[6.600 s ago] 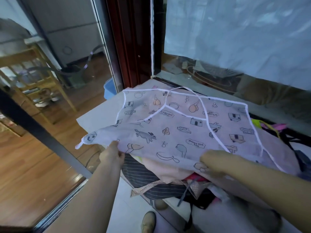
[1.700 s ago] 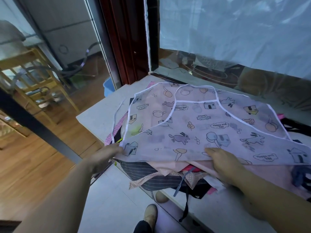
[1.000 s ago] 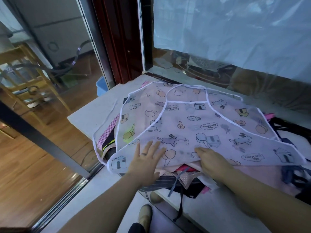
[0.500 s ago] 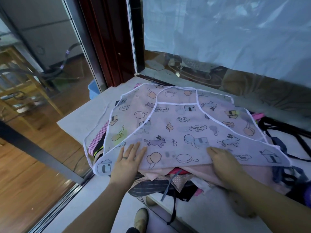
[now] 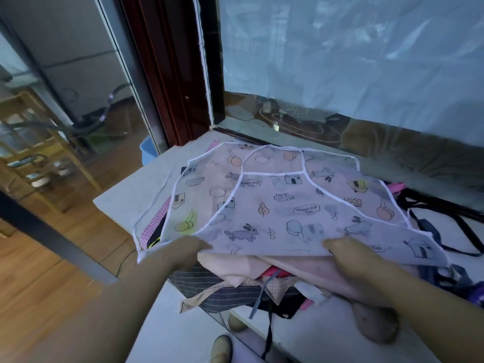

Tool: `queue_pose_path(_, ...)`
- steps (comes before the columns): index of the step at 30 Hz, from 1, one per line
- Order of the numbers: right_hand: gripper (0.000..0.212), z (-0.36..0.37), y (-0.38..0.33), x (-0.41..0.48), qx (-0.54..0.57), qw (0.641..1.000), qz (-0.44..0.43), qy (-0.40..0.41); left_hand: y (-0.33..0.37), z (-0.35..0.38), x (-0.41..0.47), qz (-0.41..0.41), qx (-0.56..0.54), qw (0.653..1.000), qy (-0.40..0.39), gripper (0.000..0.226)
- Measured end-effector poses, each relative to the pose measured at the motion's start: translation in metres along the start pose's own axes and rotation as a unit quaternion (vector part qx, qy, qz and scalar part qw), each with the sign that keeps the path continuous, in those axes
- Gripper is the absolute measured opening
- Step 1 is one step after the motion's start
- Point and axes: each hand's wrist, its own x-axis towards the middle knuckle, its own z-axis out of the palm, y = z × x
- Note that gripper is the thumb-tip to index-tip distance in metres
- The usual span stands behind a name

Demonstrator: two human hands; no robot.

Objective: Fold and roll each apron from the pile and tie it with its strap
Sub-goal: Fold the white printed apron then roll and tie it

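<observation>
A thin printed apron (image 5: pixel 275 205), pale with small cartoon rabbits, houses and balloons and edged in white binding, lies spread across the top of the pile (image 5: pixel 277 284) of aprons on a pale stone surface (image 5: pixel 123 197) set against a window. Its bib end points away towards the glass and its wide lower hem faces the person. The left hand (image 5: pixel 187 248) holds that near hem towards its left corner, its grip clamped on the cloth with the fingertips tucked out of sight beneath it. The right hand (image 5: pixel 343 251) holds the same hem further right, its grip likewise closed on the edge, and the hem is raised a little off the layers below. One white strap (image 5: pixel 135 229) of the apron trails in a long loop over the left edge of the surface. Under the lifted hem show a pink cloth (image 5: pixel 235 268), a dark striped apron (image 5: pixel 207 286) hanging over the front edge, and a pink checked cloth (image 5: pixel 154 224) at the left. Dark straps and cloth (image 5: pixel 432 233) lie to the right of the pile. Behind are a red-brown window frame (image 5: pixel 162 74) and a plastic sheet (image 5: pixel 340 61) covering the glass. A shoe (image 5: pixel 221 348) shows on the floor below.
</observation>
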Motion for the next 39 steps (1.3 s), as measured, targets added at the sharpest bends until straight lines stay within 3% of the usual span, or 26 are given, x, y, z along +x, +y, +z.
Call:
queue_pose_path(2, 0.032, -0.028, 0.0, 0.0, 0.007, 0.992, 0.003, -0.13, 0.007, -0.036, -0.01, -0.032, 0.04, 0.995, -0.085, 0.039)
queue_pose_path(4, 0.02, -0.06, -0.002, -0.007, -0.017, 0.969, 0.005, -0.244, 0.012, -0.068, -0.021, -0.061, 0.092, 0.977, -0.181, 0.028)
queue_pose_path(6, 0.011, -0.088, -0.009, -0.019, -0.058, 0.953, -0.005, -0.296, 0.014, -0.089, -0.029, -0.086, 0.112, 0.96, -0.241, 0.027)
queue_pose_path(8, 0.024, -0.099, -0.011, -0.02, -0.064, 0.946, -0.015, -0.316, 0.018, -0.103, -0.033, -0.11, 0.135, 0.949, -0.262, 0.033)
queue_pose_path(12, 0.012, -0.11, -0.012, -0.008, -0.095, 0.94, -0.038, -0.325, 0.02, -0.121, -0.029, -0.128, 0.235, 0.932, -0.243, 0.039)
queue_pose_path(16, 0.007, -0.13, -0.009, 0.012, -0.081, 0.939, -0.02, -0.333, -0.012, -0.129, 0.0, -0.129, 0.216, 0.962, -0.106, 0.026)
queue_pose_path(20, 0.034, -0.131, -0.004, 0.05, -0.118, 0.957, 0.011, -0.265, -0.036, -0.128, 0.043, -0.138, 0.176, 0.973, 0.05, 0.028)
queue_pose_path(23, 0.009, -0.122, 0.01, 0.088, -0.109, 0.98, 0.044, -0.159, -0.041, -0.13, 0.082, -0.144, 0.216, 0.964, 0.064, 0.031)
queue_pose_path(28, 0.021, -0.126, 0.026, 0.14, -0.093, 0.989, 0.106, 0.049, -0.062, -0.151, 0.135, -0.16, 0.243, 0.954, 0.075, 0.035)
queue_pose_path(33, 0.04, -0.124, 0.035, 0.192, -0.122, 0.983, 0.101, 0.095, -0.083, -0.173, 0.177, -0.162, 0.212, 0.959, 0.093, 0.035)
queue_pose_path(39, 0.023, -0.112, 0.043, 0.259, -0.121, 0.984, 0.107, 0.079, -0.098, -0.173, 0.222, -0.165, 0.205, 0.957, 0.124, 0.046)
